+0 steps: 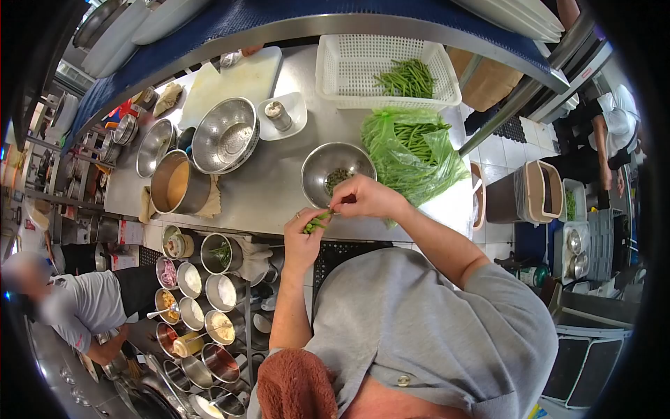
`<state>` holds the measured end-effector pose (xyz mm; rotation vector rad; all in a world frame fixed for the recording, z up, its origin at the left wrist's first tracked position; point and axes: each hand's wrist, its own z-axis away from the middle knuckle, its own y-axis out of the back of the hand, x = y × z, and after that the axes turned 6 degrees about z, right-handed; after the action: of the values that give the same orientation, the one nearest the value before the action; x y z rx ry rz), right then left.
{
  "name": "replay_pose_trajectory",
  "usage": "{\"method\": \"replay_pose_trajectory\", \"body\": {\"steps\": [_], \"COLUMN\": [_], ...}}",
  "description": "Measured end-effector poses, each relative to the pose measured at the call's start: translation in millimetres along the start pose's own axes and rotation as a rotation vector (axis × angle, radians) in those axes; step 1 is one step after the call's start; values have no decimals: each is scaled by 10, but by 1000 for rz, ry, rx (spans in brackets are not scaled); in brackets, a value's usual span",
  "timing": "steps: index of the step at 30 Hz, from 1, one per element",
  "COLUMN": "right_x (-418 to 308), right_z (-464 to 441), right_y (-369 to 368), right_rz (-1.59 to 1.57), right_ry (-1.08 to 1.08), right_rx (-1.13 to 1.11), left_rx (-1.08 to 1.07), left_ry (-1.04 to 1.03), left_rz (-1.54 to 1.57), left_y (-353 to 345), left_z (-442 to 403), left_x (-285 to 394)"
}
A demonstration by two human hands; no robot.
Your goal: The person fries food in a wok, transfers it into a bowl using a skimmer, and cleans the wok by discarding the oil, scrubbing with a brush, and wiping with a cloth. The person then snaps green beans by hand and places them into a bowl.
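My left hand (302, 234) is closed around a small bunch of green beans (315, 223) at the table's front edge. Right beside it, my right hand (359, 196) pinches at the bean tips, its fingertips touching or nearly touching the bunch. Just beyond both hands stands a steel mixing bowl (315, 166) with small green-brown bits (337, 177) at its bottom. An open green plastic bag (380, 140) full of green beans lies to the right of the bowl. Behind the bag, a white perforated basket (342, 77) holds a pile of green beans (409, 78).
Left on the table are a steel colander (209, 136), a pot of orange-brown liquid (160, 192), a cutting board (262, 70) and a white dish (296, 112) with a shaker. A shelf (335, 26) overhangs the back. Two co-workers (98, 300) stand left and right. Trash bins (506, 202) sit right.
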<state>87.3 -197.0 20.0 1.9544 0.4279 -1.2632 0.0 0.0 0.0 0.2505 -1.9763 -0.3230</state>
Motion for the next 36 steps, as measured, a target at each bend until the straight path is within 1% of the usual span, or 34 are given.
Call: {"method": "replay_pose_trajectory", "body": {"steps": [2,3,5,6,8,9,11,12,13,15,16,17,18,19,21,22,23,24,25,27,28,30,31,32,33,34,35,36], "right_x": [56,78,133,187,295,267,172,77,39,19,112,159,161,169,167,116,84,130,162,211,223,240,238,231,227,344,561,615], "right_z": [5,33,37,14,-34,-25,32,73,126,323,452,593,739,875,1038,1032,1015,975,935,827,781,674,569,426,305,186,58,-12], "right_y": [5,0,43,27,27,65,133,199,282,448,469,482,475,457,428,424,410,423,453,493,478,461,464,463,445,356,240,224], "right_rz": [-408,-416,-650,-656,-278,-276,572,441,444,245,176,177,65,-47,-17,158,328,293,287,245,236,286,287,340,390,393,478,561], "right_ry": [-305,-311,-362,-358,-301,-300,-119,-213,-213,-297,-302,-300,-377,-451,-447,-395,-339,-299,-290,-325,-319,-266,-267,-378,-488,-492,-484,-474], "right_rx": [-98,-97,-48,-39,275,291,597,597,607,658,706,714,713,711,694,686,672,661,655,626,635,519,532,353,169,177,208,240], "left_rx": [-39,-42,3,-7,149,133,294,330,319,337,314,256,202,117,-8,-40,-26,-95,-169,-163,-140,-130,-99,-66,-77,-73,-69,-76], "left_ry": [235,243,641,643,660,658,960,1040,1038,1183,1155,1087,1021,1002,941,905,907,911,914,897,898,892,888,886,886,876,864,878], "left_rz": [186,187,647,639,939,937,1056,1137,1134,1210,1181,1129,1078,964,734,615,614,597,575,559,577,588,653,722,722,783,845,881], "left_y": [7,-4,-48,-53,-88,-99,-66,-35,-15,-20,-64,-117,-192,-286,-547,-646,-709,-771,-798,-844,-851,-854,-856,-865,-876,-880,-891,-895], "left_z": [22,35,-13,-11,4,-2,-10,-30,-94,-259,-404,-582,-775,-1063,-1571,-1721,-1825,-1900,-1934,-1946,-1947,-2012,-2058,-2085,-2115,-2157,-2196,-2220], "left_x": [3,25,59,41,-33,-49,-89,-152,-230,-355,-386,-447,-498,-330,-15,26,-93,-305,-368,-408,-394,-345,-295,-252,-244,-237,-225,-218]}}
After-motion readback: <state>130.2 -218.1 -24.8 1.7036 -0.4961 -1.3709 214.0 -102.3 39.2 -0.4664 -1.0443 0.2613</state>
